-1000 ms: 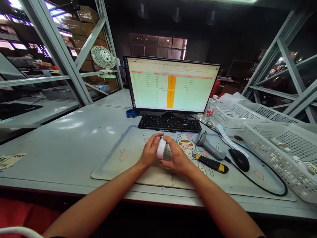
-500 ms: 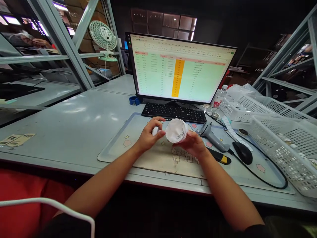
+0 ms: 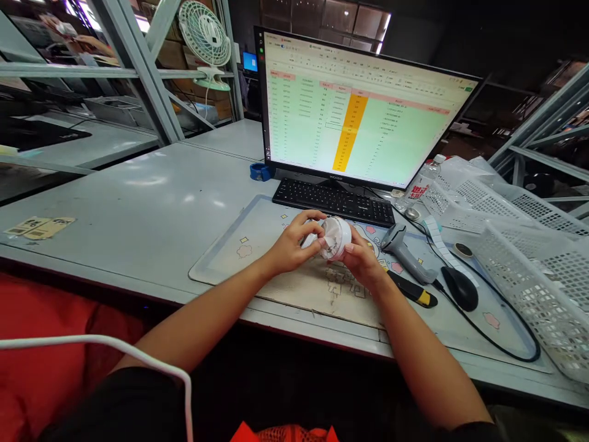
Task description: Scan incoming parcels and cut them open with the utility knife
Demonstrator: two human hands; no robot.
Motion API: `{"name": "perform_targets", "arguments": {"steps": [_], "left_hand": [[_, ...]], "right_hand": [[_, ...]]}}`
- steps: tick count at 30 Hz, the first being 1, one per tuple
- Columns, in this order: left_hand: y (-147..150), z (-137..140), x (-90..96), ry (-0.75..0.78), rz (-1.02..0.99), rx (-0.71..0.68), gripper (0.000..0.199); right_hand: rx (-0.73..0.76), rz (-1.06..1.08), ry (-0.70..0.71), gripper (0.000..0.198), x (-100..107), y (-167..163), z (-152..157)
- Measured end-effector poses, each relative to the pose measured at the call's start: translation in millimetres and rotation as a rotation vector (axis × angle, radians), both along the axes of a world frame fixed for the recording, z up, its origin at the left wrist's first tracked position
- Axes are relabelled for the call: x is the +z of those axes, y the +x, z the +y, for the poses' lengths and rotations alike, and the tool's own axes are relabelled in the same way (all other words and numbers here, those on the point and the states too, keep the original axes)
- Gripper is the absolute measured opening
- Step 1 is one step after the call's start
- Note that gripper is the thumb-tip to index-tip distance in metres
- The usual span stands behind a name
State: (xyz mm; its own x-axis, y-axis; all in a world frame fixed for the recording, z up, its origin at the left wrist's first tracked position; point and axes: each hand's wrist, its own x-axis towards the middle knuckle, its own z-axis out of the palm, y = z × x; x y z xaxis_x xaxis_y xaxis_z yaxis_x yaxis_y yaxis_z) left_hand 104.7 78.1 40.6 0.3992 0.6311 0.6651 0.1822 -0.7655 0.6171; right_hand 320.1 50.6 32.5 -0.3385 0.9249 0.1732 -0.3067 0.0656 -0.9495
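**Round white tub (image 3: 345, 235) held over the desk mat (image 3: 221, 270)**

Your right hand (image 3: 362, 261) is clamped on the tub, gripping its right side with the thumb on the near part of the wall. The tub is tilted so that its round face, covered by a creased white film (image 3: 332, 236) with small dark marks, turns toward you and to your left. Your left hand (image 3: 298, 244) has its thumb and fingertips together on that film, at the left of the face. A pale piece (image 3: 309, 240) shows between the fingers of the same hand; you cannot tell from here what it is.

The tub is above the mat, left of the mat's centre, between its near edge and the black keyboard (image 3: 332, 200) at its far edge. Beside your right wrist lies a black and yellow utility knife (image 3: 411, 290), its far end hidden by the hand. Beyond it a grey scanner (image 3: 409, 255) rests on the mat, its handle pointing toward the black mouse (image 3: 460, 288) near the mat's right edge. The scanner's black cable (image 3: 508, 354) loops by the mat's near right corner.

Past the mat's right edge stands a white perforated basket (image 3: 534, 288). A blue ring-shaped object (image 3: 261, 172) sits left of the keyboard, and behind the keyboard the monitor (image 3: 304, 135) displays a spreadsheet with an orange column. Two printed tags (image 3: 43, 228) lie toward the desk's (image 3: 119, 202) near left corner.
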Motion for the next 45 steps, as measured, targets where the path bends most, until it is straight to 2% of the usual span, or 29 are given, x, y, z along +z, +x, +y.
{"name": "perform_targets", "arguments": {"steps": [6,12,15,19,21,23,27,31,34,36,39,42,45], "left_hand": [[-2.9,4.7,-0.6,-0.029,-0.128,-0.085,0.015],[-2.5,9.8,-3.6,-0.145,-0.188,-0.073,0.018],[0.8,9.7,-4.2,-0.214,-0.211,0.035,0.021],[4.1,9.5,-7.4,-0.150,-0.072,0.263,0.021],[2.7,11.5,-9.3,-0.215,-0.009,0.326,0.047],[-1.1,15.5,-10.0,-0.331,0.053,0.306,0.070],[-9.9,23.5,-7.2,-0.432,0.174,0.234,0.050],[-8.9,22.3,-5.0,-0.392,0.048,0.384,0.033],[-0.7,15.5,-6.0,-0.337,-0.033,0.449,0.028],[5.2,10.9,-7.1,-0.404,-0.066,0.375,0.032],[9.0,8.0,-7.5,-0.530,-0.113,0.167,0.040],[5.5,10.3,-6.5,-0.529,-0.091,-0.037,0.046],[-1.9,14.7,-5.1,-0.516,-0.028,-0.179,0.058]], "right_hand": [[-0.013,0.040,-0.032,0.061,2.7,0.6,0.6],[-0.032,-0.001,-0.110,0.063,3.7,5.1,1.5],[-0.004,-0.020,-0.118,0.064,1.0,-1.2,0.8],[0.021,-0.030,-0.147,0.068,-5.0,-11.7,0.3],[0.018,-0.025,-0.165,0.070,-7.2,-13.4,0.8],[-0.001,-0.018,-0.166,0.071,-8.0,-11.9,1.5],[-0.054,-0.044,-0.124,0.068,-6.4,-3.3,3.5],[-0.177,-0.165,-0.016,0.068,-8.9,0.2,7.0],[-0.286,-0.275,0.036,0.079,-15.8,-7.4,8.4],[-0.305,-0.319,0.031,0.087,-20.4,-14.9,8.1],[-0.291,-0.299,-0.007,0.091,-23.9,-20.7,7.9],[-0.260,-0.232,-0.042,0.083,-23.6,-15.5,9.4],[-0.237,-0.176,-0.096,0.073,-20.8,-6.4,11.1]]}}
